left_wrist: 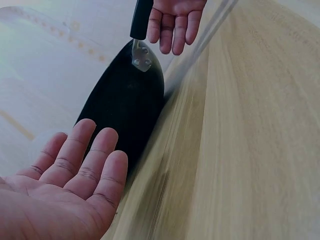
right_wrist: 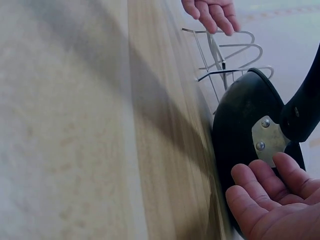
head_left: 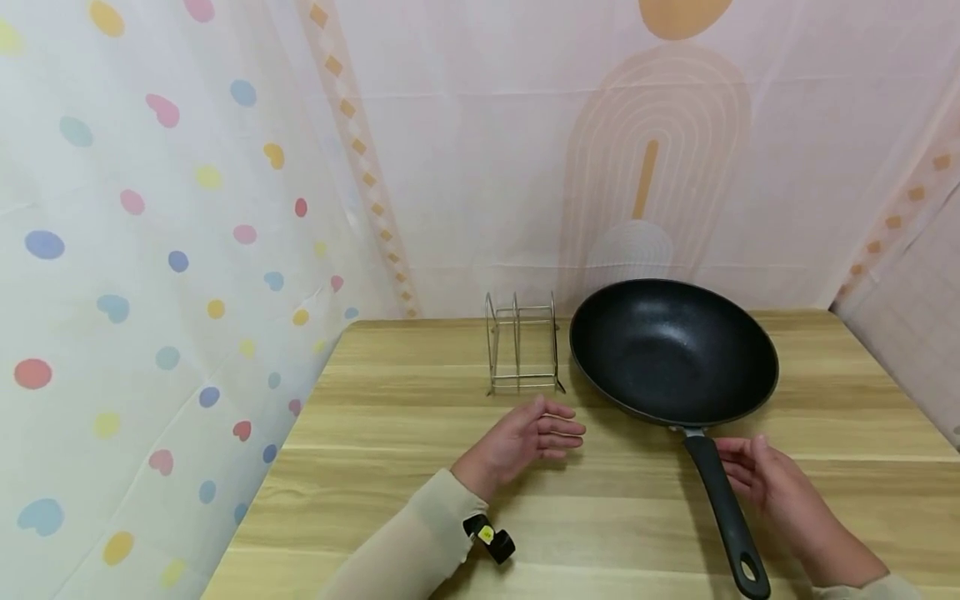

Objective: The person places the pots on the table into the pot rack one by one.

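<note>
The head view puts the pan [head_left: 667, 358] on the table [head_left: 375, 467], right of centre, its handle [head_left: 727, 517] running from the bowl toward the person and slanting a little rightward. That long axis passes just left of the right hand [head_left: 776, 483], the nearer of the two to the handle; its fingers point leftward at the handle's upper stretch, close to the bowl. Loosely straight, they have hold of nothing; whether the fingertips touch the handle cannot be told. In the right wrist view they lie near the riveted bracket [right_wrist: 270, 137]. The left hand [head_left: 521, 442], also unfolded and holding nothing, has the bowl ahead and to its right, with the wire rack [head_left: 517, 342] just beyond it.
</note>
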`<action>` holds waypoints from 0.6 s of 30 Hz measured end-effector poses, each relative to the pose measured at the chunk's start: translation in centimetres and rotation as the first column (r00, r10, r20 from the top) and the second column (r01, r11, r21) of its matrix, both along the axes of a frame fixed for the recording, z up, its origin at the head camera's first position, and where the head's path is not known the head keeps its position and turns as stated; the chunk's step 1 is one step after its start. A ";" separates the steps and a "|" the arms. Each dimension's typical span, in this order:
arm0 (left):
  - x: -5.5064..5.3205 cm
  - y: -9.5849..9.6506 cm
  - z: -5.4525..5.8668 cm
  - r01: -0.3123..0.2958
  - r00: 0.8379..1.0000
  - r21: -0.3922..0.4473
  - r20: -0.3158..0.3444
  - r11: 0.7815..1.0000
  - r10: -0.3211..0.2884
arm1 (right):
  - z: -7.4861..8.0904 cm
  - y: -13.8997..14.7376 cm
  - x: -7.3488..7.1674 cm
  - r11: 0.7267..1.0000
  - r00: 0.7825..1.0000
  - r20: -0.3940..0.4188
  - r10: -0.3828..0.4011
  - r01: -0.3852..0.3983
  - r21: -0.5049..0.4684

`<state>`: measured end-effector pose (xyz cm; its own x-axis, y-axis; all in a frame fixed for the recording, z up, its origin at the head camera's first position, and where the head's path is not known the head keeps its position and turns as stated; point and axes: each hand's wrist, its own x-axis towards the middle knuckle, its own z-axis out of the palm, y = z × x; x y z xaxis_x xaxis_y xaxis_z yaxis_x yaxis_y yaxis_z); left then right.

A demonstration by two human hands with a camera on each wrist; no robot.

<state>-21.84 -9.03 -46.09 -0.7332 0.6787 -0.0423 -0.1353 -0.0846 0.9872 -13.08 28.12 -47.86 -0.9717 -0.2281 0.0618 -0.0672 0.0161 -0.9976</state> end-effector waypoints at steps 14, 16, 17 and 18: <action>-0.3 1.3 1.0 -0.034 0.999 -0.007 0.023 0.999 0.034 | 0.4 -0.4 0.3 0.999 1.000 -0.008 -0.006 0.006 0.037; -0.5 1.5 1.1 -0.032 0.999 0.001 0.017 0.999 0.032 | 0.4 -0.4 0.3 1.000 1.000 -0.013 0.002 -0.002 0.030; -0.6 1.5 1.1 -0.029 0.999 0.005 0.016 1.000 0.029 | 0.5 -0.4 0.3 1.000 1.000 -0.013 0.003 -0.002 0.027; -0.6 1.6 1.1 -0.028 0.999 0.012 0.016 1.000 0.028 | 0.4 -0.5 0.3 1.000 1.000 -0.012 -0.002 0.003 0.027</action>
<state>-22.49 -7.44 -45.02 -0.7513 0.6584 -0.0457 -0.1480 -0.1006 0.9838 -12.79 27.61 -47.41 -0.9715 -0.2274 0.0673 -0.0792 0.0437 -0.9959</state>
